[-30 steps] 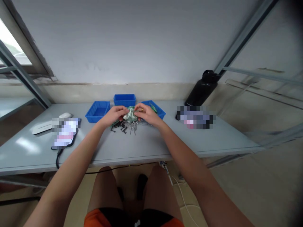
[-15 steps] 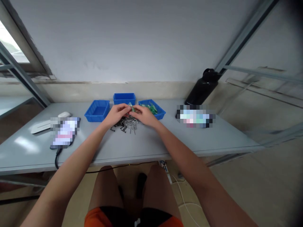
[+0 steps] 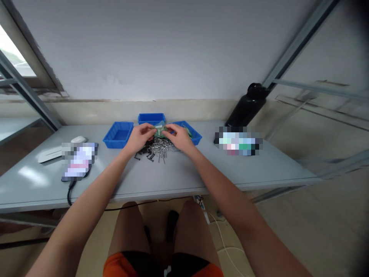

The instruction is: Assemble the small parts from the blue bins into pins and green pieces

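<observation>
Between my two hands a small clear-and-green plastic bag [image 3: 160, 130] is stretched out above the table. My left hand [image 3: 142, 135] pinches its left side between thumb and fingers. The right side is pinched by my right hand [image 3: 178, 135]. What the bag contains is too small to make out. Just below lies a pile of silver screws [image 3: 161, 148], with black screws [image 3: 148, 154] heaped at its left. Behind my right hand, a blue tray [image 3: 196, 137] holds green plastic bags [image 3: 188, 130], partly hidden by the hand.
Two more blue trays stand behind and left: a left tray [image 3: 118, 135] and a back tray [image 3: 151, 117]. A cabled phone [image 3: 80, 161] and a white case [image 3: 78, 139] lie left. At right are a black bottle [image 3: 247, 105] and a blurred-out phone [image 3: 239, 143] on the grey table [image 3: 173, 179].
My hands have moved slightly apart, and the bag between them is now spread wider and shows more of its face. More of the silver screws shows beneath.
</observation>
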`<action>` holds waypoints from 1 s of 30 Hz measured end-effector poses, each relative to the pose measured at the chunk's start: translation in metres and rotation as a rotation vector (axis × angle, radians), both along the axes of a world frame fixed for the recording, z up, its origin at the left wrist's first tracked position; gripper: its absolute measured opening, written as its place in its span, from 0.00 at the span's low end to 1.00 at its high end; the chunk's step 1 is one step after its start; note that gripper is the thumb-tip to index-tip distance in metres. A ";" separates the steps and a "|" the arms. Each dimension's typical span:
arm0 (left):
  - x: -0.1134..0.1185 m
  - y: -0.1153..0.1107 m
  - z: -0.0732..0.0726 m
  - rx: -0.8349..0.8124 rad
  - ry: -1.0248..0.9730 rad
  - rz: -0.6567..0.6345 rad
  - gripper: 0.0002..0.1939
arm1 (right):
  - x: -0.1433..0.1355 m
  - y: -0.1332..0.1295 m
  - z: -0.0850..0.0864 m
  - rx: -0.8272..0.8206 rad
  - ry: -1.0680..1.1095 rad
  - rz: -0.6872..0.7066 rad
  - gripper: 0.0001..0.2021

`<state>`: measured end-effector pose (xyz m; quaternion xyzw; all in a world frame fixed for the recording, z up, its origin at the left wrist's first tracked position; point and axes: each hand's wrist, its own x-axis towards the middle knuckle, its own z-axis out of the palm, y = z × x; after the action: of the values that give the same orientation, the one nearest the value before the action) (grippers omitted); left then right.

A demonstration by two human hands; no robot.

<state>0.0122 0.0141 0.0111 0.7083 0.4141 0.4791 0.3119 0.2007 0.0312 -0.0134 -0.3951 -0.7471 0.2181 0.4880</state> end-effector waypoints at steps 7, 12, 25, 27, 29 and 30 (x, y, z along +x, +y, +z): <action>0.001 -0.003 0.002 0.054 0.026 0.053 0.09 | 0.002 -0.001 0.000 -0.074 0.027 0.021 0.09; 0.003 -0.004 0.003 -0.165 -0.056 -0.095 0.15 | -0.002 -0.002 -0.003 -0.151 0.224 0.165 0.09; 0.002 0.003 -0.005 -0.193 -0.271 -0.013 0.10 | -0.004 -0.007 0.001 0.086 -0.042 0.026 0.11; 0.003 0.001 -0.005 -0.173 -0.273 -0.032 0.11 | -0.007 -0.010 0.001 0.111 -0.096 0.020 0.13; 0.004 -0.001 -0.004 -0.159 -0.233 -0.089 0.12 | -0.010 -0.011 0.001 0.086 -0.123 0.031 0.13; 0.004 -0.002 -0.004 -0.154 -0.201 -0.127 0.13 | -0.010 -0.011 0.000 0.072 -0.135 0.028 0.13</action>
<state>0.0167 0.0122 0.0073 0.6553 0.3707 0.4938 0.4351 0.1907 0.0204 -0.0136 -0.3805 -0.7912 0.1710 0.4473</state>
